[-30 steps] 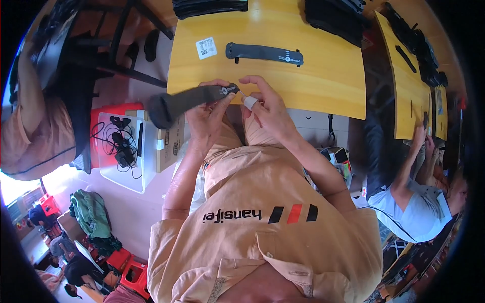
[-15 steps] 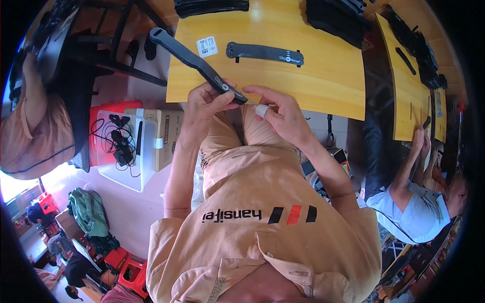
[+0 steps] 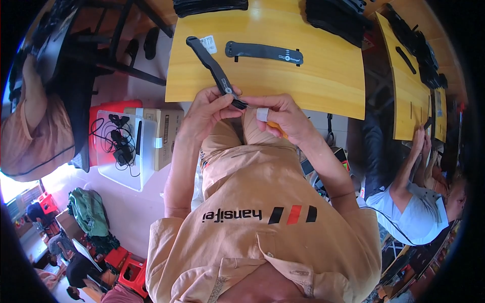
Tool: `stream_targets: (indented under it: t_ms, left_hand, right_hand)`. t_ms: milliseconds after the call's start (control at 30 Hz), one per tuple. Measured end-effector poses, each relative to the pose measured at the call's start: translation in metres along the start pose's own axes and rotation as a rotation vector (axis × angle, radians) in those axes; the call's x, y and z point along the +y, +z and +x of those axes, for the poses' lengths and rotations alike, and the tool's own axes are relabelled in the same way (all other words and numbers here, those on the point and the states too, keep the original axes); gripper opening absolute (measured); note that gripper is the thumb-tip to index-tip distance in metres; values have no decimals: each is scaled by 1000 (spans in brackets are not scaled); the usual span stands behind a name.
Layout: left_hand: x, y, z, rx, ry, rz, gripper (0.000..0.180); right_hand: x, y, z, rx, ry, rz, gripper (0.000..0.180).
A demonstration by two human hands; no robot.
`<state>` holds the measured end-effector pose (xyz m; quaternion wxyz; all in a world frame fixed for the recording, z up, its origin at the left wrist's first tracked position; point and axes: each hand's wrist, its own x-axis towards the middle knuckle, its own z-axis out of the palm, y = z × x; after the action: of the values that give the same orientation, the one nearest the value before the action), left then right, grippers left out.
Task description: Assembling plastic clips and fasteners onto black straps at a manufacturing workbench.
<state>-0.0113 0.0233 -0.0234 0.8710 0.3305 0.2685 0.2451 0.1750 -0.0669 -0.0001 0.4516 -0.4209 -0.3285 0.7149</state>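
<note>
With the left hand (image 3: 206, 113), pinches the lower end of a dark grey strap (image 3: 214, 66) between thumb and fingers, at the near edge of the table (image 3: 323, 83). With the right hand (image 3: 292, 120), bearing a white wrap (image 3: 262, 114) around one digit, grasps an orange-handled tool (image 3: 277, 130) beside the pinched end; cannot tell whether tip and strap touch. Extends the strap's free end toward the table's left edge, partly covering a white label (image 3: 210, 44). Further right, shows a second strap (image 3: 260, 52) lying roughly parallel to the far edge. Shows dark stacks at the far left corner (image 3: 209, 7) and far right corner (image 3: 333, 24).
</note>
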Motion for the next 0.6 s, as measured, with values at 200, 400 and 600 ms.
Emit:
stream_targets:
  t_ms: [200, 400, 600]
  left_hand:
    - [-6, 12, 1, 99, 23, 51, 24]
    - [-2, 24, -11, 234, -38, 608, 18]
    - [-1, 21, -14, 85, -79, 510, 16]
  right_hand:
    - [20, 16, -2, 280, -307, -427, 33]
    - [25, 13, 1, 351, -468, -860, 45]
    - [21, 11, -3, 221, -182, -272, 30]
